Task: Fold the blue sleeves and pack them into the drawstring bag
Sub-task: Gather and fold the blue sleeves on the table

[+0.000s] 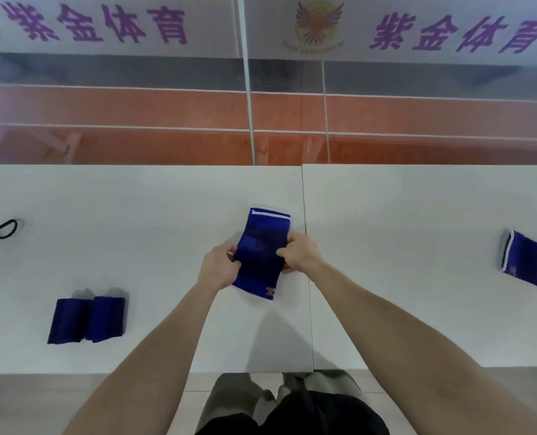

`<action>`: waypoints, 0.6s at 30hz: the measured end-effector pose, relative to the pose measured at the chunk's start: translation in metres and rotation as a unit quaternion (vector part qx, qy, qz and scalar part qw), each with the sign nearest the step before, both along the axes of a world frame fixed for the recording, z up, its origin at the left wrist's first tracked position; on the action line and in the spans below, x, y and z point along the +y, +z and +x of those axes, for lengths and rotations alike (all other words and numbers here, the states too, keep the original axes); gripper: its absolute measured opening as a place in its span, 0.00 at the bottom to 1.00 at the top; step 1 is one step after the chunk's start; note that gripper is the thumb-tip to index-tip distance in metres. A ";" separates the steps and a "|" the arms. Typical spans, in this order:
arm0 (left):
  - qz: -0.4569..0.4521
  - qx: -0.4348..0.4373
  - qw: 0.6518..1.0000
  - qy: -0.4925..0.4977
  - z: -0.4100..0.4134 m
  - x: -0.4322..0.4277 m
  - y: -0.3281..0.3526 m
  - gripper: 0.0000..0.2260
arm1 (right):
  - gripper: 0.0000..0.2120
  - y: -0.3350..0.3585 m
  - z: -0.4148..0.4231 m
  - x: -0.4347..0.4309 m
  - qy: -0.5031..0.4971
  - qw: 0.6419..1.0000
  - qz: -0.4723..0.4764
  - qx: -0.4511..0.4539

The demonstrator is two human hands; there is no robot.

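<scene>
We are pinching the blue sleeve [260, 255] by its side edges, left grip [218, 268] and right grip [301, 254] both curled onto it, over the tabletop [135, 215]. At eight o'clock two folded sleeves [86, 320] are lying done; at three o'clock an unfolded sleeve [530, 265] is waiting. Folding, we are judging, is roughly half finished and packing unstarted: only a black cord [0, 229] is showing at nine o'clock.

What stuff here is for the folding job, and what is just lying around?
For the job: the blue stretchy fabric sleeve with white edges, gripped by the left hand and right hand; the two folded dark blue sleeves; the flat blue sleeve at the far right; the black cord loop, maybe the bag's drawstring.
Just there: the white tabletop; the glass panel with purple lettering.
</scene>
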State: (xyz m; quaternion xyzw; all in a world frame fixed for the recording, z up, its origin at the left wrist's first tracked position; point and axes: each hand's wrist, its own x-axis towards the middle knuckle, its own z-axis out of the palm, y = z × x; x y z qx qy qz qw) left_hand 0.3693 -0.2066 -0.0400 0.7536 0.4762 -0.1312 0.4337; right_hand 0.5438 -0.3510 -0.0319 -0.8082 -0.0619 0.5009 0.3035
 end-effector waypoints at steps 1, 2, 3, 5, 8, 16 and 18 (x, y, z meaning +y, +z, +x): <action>0.006 -0.014 1.000 0.011 0.001 -0.001 -0.001 0.10 | 0.08 -0.003 0.000 -0.001 -0.004 0.999 0.017 -0.035; 0.006 -0.023 1.000 0.020 0.001 -0.002 -0.001 0.10 | 0.06 -0.003 0.000 -0.002 -0.006 0.997 0.033 -0.072; 0.004 -0.028 0.999 0.025 0.002 -0.002 -0.002 0.10 | 0.06 -0.002 0.000 -0.002 -0.001 0.995 0.040 -0.095; 0.000 -0.017 1.000 0.022 0.002 -0.002 -0.004 0.09 | 0.06 0.005 0.000 -0.001 0.017 0.995 0.033 -0.090; -0.006 0.011 1.000 0.018 0.000 -0.001 -0.009 0.08 | 0.08 0.004 0.002 -0.001 0.057 0.997 -0.016 -0.046; 0.048 -0.028 0.998 0.023 -0.008 -0.002 -0.011 0.11 | 0.08 -0.009 -0.001 -0.004 0.011 0.998 -0.004 -0.055; 0.037 -0.023 0.999 0.013 -0.011 -0.002 -0.011 0.14 | 0.10 -0.012 -0.001 -0.001 -0.004 0.998 0.001 -0.065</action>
